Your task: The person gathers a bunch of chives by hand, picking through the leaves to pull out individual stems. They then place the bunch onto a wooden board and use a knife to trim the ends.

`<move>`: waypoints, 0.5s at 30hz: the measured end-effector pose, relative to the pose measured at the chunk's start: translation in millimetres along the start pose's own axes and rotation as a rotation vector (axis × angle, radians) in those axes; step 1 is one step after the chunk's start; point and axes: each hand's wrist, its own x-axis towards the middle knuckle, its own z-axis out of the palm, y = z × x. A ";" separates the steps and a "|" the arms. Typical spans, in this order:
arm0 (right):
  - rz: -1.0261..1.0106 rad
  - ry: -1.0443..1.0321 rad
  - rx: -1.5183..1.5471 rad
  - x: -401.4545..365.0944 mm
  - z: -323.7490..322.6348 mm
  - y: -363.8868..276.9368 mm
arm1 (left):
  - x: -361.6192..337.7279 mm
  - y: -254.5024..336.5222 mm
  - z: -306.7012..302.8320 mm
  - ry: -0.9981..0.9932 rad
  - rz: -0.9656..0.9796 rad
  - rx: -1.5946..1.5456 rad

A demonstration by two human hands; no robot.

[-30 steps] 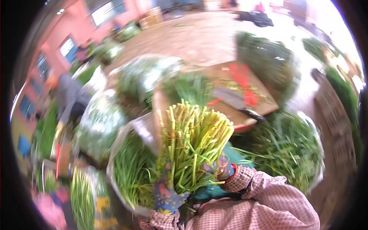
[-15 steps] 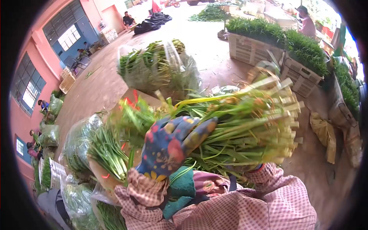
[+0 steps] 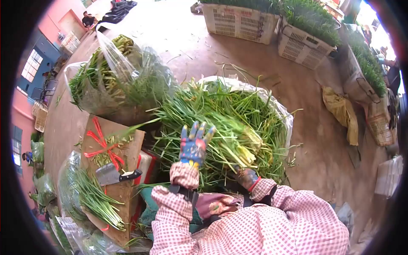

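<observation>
My left hand, in a blue patterned glove, has its fingers spread above loose green stalks heaped on a white plastic sheet. My right hand, also gloved, lies at the near side of the heap, beside the pale ends of a bundle; its fingers are partly hidden among the stalks. On a wooden board to the left lie red ties, a cleaver with a black handle and a neat bunch of green stalks.
A clear plastic bag full of stalks stands beyond the board. White crates of greens line the far right side. A yellowish sack lies on the floor at right. A person sits far back at upper left.
The large bundle that was held up is now low on the heap. My left hand has come off it with fingers spread, and the view has tilted down, showing the cleaver and board.
</observation>
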 end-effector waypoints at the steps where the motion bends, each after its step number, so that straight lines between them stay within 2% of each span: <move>1: -0.002 0.053 0.237 11.1 18.8 25.4 | -13.7 3.1 -1.0 -0.036 -0.048 -0.135; 2: 0.015 0.044 0.239 1.1 13.6 18.2 | -30.6 4.3 -2.3 0.043 -0.121 -0.260; 4: -0.148 0.112 0.108 -28.2 -13.1 -18.0 | -63.6 5.0 -6.4 0.214 -0.262 -0.515; 5: -0.135 0.107 0.096 -31.7 -14.5 -14.8 | -78.5 8.5 -6.9 0.295 -0.393 -0.729; 7: -0.690 0.366 -0.344 -34.3 -16.4 -9.4 | -99.1 17.6 3.2 0.447 -0.549 -1.352; 8: -0.665 0.234 0.157 -38.5 -20.9 -34.1 | -108.4 24.0 -1.0 0.360 -0.681 -1.654; 9: -0.440 -0.017 0.272 -58.6 -44.1 -48.0 | -116.1 32.6 1.7 0.399 -0.707 -1.840; 11: -0.330 -0.112 0.397 -83.3 -67.6 -69.4 | -127.7 38.8 13.9 0.280 -0.669 -2.096; 12: -0.476 -0.036 -0.065 -88.9 -84.1 -54.3 | -129.6 46.5 12.8 0.250 -0.715 -2.011; 13: -0.318 -0.189 -0.235 -100.2 -109.8 -83.9 | -132.0 51.4 17.1 0.265 -0.659 -1.946; 14: -0.330 -0.111 -0.058 -109.2 -118.5 -78.4 | -135.4 52.9 18.9 0.204 -0.627 -1.961; 15: -0.309 0.001 -0.171 -119.3 -129.1 -88.7 | -138.7 52.7 18.8 0.146 -0.593 -1.971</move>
